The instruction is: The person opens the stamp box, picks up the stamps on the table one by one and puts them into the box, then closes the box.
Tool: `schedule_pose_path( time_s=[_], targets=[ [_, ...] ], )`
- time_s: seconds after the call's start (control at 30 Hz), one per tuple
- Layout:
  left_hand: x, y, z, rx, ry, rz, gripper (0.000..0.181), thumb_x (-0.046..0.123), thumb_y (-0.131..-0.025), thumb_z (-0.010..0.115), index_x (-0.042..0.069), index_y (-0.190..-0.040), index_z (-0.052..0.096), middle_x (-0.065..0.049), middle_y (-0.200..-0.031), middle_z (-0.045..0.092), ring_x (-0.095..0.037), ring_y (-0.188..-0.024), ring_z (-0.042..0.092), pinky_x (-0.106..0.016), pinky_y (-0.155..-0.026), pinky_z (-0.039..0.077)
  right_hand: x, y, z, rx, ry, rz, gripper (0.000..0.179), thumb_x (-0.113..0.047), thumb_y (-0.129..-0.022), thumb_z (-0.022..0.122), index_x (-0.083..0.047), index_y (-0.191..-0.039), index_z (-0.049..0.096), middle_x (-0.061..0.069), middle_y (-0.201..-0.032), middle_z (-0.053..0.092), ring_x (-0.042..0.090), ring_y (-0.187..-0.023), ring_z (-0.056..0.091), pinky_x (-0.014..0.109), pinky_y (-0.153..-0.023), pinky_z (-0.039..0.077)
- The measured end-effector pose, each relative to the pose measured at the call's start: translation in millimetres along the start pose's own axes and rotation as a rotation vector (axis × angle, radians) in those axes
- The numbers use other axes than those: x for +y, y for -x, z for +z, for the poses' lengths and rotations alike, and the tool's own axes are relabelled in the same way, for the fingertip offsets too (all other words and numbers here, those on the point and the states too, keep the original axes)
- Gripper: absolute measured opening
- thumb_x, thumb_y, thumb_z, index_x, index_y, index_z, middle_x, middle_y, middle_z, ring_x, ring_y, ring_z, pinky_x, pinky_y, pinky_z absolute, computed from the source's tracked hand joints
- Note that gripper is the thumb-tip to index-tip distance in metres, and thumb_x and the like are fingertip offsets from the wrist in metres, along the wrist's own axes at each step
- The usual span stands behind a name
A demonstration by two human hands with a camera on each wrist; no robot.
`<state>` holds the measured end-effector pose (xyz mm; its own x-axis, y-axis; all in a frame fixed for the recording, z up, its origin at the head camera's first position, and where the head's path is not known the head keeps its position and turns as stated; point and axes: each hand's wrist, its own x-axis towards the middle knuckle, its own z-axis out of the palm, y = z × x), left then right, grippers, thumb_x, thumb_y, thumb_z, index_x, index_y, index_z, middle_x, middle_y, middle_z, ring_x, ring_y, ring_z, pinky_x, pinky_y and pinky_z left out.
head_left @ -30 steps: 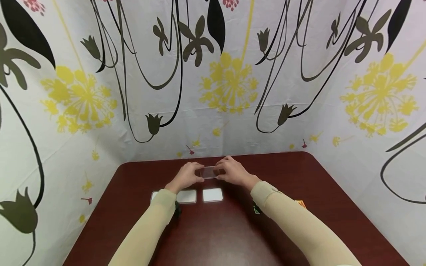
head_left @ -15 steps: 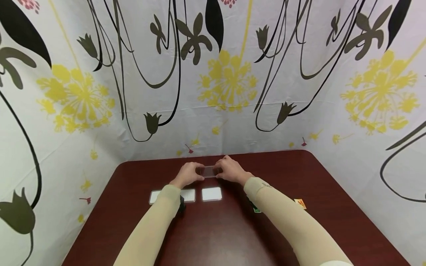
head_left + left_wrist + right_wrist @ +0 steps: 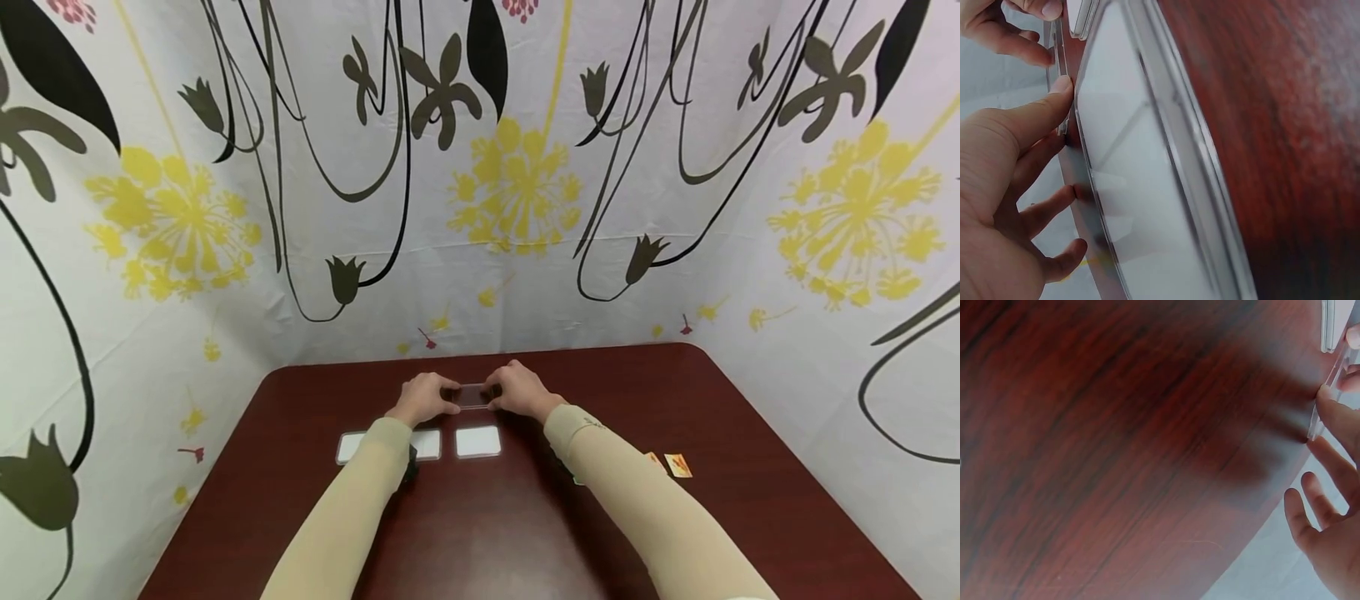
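Observation:
A flat, clear plastic case or lid (image 3: 472, 397) lies near the far side of the table. Its left end is pinched between the thumb and fingers of my left hand (image 3: 424, 399). At the opposite end, the thumb and fingertips of my right hand (image 3: 519, 390) grip the edge. Closer to me is a square clear-edged case with a white face (image 3: 477, 442). Left of it, my left sleeve partly covers more white-faced casing (image 3: 349, 447); whether that is one piece or two is hidden. The left wrist view shows a white-faced case (image 3: 1129, 156) close beside the left thumb.
Small orange cards (image 3: 678, 465) lie on the right, one partly behind my right sleeve. A green card edge (image 3: 578, 481) peeks out by that sleeve. The dark red table (image 3: 495, 533) ends at a flower-patterned cloth (image 3: 450, 275).
Both hands keep their grip while the clear case comes slightly nearer to me. The right sleeve has shifted left, so more of the orange cards shows.

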<state>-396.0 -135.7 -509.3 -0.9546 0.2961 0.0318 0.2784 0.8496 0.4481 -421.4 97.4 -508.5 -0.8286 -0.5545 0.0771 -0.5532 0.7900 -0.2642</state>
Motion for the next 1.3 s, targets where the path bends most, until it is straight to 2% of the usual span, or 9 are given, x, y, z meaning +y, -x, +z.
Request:
schedule_pose_path(
  time_s=[0.3,0.43,0.7,0.83,1.03,1.13,1.3],
  targets=[
    [1.6,0.7,-2.9,0.0,-0.01,-0.004,0.047,0.033,-0.085,0.083,0.022,-0.129,0.072,-0.001,-0.129,0.067,-0.032,-0.124,0.057,-0.071,-0.104,0.028,-3.8,2.8,-2.2,0.0,-0.03,0.026,0.033,-0.03,-0.085,0.084,-0.023,-0.116,0.077,-0.005,-0.117,0.071,0.027,-0.118,0.054,0.045,-0.096,0.047],
    [4.5,2.4,-4.0,-0.004,-0.006,-0.006,0.047,0.032,-0.085,0.084,0.022,-0.129,0.071,-0.001,-0.128,0.068,-0.035,-0.123,0.057,-0.074,-0.104,0.024,-4.7,4.4,-0.8,0.006,-0.03,0.041,0.032,-0.03,-0.085,0.083,-0.023,-0.116,0.077,-0.004,-0.117,0.071,0.026,-0.114,0.053,0.044,-0.093,0.048],
    [6.5,3.9,-5.7,-0.002,-0.014,-0.005,0.05,0.031,-0.085,0.084,0.023,-0.132,0.069,-0.001,-0.131,0.066,-0.035,-0.123,0.056,-0.072,-0.103,0.027,-3.6,4.9,1.1,0.03,-0.038,0.029,0.034,-0.028,-0.085,0.084,-0.022,-0.117,0.077,-0.004,-0.116,0.071,0.025,-0.113,0.057,0.043,-0.094,0.049],
    [5.8,5.4,-7.8,0.001,0.018,-0.016,0.056,0.029,-0.084,0.085,0.021,-0.136,0.067,-0.002,-0.133,0.064,-0.034,-0.125,0.055,-0.07,-0.103,0.028,-2.4,6.7,-2.3,0.041,-0.069,0.012,0.034,-0.027,-0.084,0.084,-0.021,-0.117,0.077,-0.003,-0.114,0.071,0.025,-0.111,0.056,0.044,-0.09,0.05],
    [3.6,10.0,-18.5,0.017,0.078,-0.024,0.057,0.025,-0.085,0.084,0.018,-0.138,0.065,-0.004,-0.136,0.062,-0.034,-0.13,0.051,-0.071,-0.107,0.023,-1.4,11.5,-14.5,0.072,-0.085,0.011,0.036,-0.024,-0.085,0.083,-0.018,-0.12,0.076,-0.001,-0.115,0.072,0.027,-0.112,0.057,0.046,-0.091,0.049],
    [3.7,13.4,-26.4,0.022,0.076,-0.011,0.055,0.026,-0.086,0.083,0.017,-0.137,0.065,-0.005,-0.137,0.062,-0.035,-0.131,0.05,-0.07,-0.107,0.023,-0.2,13.3,-20.3,0.086,-0.08,-0.009,0.034,-0.024,-0.087,0.081,-0.016,-0.12,0.076,0.001,-0.115,0.072,0.026,-0.111,0.061,0.046,-0.091,0.051],
    [2.8,21.1,-38.6,0.018,0.067,0.006,0.057,0.026,-0.086,0.083,0.016,-0.139,0.064,-0.005,-0.137,0.062,-0.035,-0.13,0.051,-0.068,-0.108,0.023,-1.6,14.8,-26.5,0.084,-0.059,-0.036,0.032,-0.024,-0.091,0.077,-0.017,-0.121,0.075,0.0,-0.118,0.072,0.027,-0.116,0.058,0.047,-0.093,0.049]
  ],
)
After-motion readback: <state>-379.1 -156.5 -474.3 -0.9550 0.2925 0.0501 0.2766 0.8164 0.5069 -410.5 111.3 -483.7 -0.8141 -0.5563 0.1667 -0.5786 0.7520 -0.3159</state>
